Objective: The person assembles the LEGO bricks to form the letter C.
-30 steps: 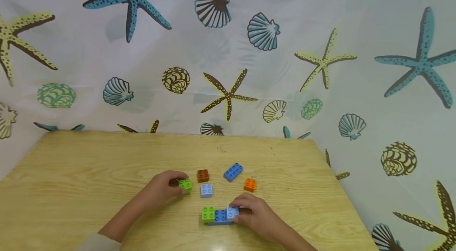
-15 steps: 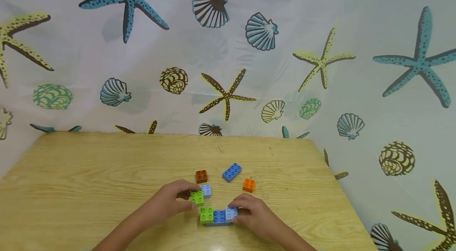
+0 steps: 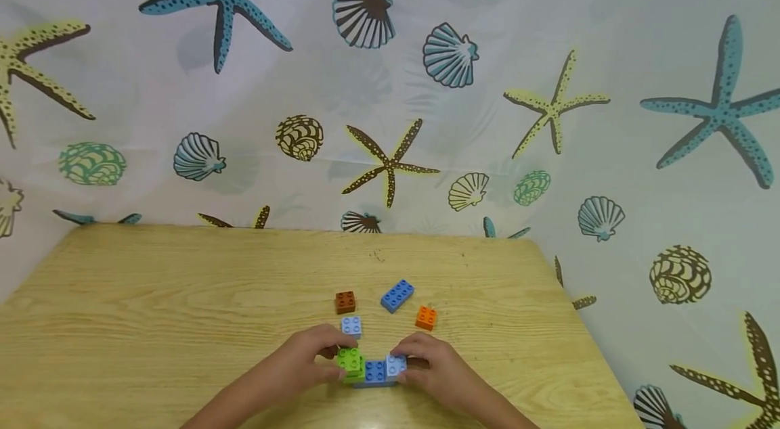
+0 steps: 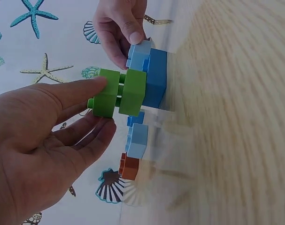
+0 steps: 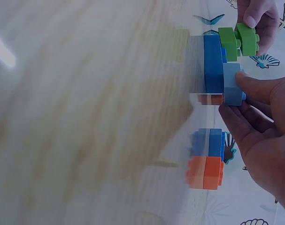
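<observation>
Several bricks (image 3: 397, 296) on woodgrain table (image 3: 152, 294), starfish backdrop (image 3: 402, 94) behind.

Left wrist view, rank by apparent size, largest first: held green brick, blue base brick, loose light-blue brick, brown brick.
1. Held green brick and blue base brick: unsure; similar visible areas, the green seems nearer, and the blue is partly covered.
2. Loose light-blue brick
3. Brown brick

In head view, lower green blk (image 3: 356, 379) is mostly hidden by upper green blk (image 3: 349, 360), L forearm (image 3: 244, 394) cut off at btm.
</observation>
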`<state>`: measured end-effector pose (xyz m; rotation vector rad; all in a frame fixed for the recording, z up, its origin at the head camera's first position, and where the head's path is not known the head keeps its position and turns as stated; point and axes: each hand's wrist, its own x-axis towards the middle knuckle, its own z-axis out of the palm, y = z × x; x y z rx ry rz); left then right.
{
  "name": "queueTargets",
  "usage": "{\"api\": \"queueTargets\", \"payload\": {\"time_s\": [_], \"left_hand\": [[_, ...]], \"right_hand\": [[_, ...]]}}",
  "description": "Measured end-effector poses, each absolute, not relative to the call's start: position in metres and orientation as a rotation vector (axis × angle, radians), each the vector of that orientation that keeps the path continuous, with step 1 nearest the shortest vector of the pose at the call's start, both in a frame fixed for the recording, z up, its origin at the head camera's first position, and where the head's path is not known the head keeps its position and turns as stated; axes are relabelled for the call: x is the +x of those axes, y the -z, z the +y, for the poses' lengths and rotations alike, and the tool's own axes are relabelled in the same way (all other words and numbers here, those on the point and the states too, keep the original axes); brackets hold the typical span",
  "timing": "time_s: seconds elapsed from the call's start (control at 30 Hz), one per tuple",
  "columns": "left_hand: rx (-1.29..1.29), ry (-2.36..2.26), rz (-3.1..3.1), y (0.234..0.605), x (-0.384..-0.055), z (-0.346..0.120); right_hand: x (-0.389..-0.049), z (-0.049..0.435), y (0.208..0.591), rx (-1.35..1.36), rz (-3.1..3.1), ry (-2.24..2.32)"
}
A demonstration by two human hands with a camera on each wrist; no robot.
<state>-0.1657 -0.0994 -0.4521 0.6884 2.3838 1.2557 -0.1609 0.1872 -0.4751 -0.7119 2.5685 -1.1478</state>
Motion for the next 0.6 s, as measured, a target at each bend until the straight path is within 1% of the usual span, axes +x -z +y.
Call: {"api": "queueTargets", "payload": {"time_s": [0.2, 0.6], "left_hand": [[0.651, -1.249, 2.394, 0.4577, -0.1666, -0.0943], [0.719, -1.268, 2.404, 0.4612, -0.1671, -0.0927]], "right_hand": [[-0.1607, 0.1876, 0.4767, -0.708, 2.561, 1.157], [-0.1604, 0.1871, 0.4761, -0.741, 2.576, 1.142]]}}
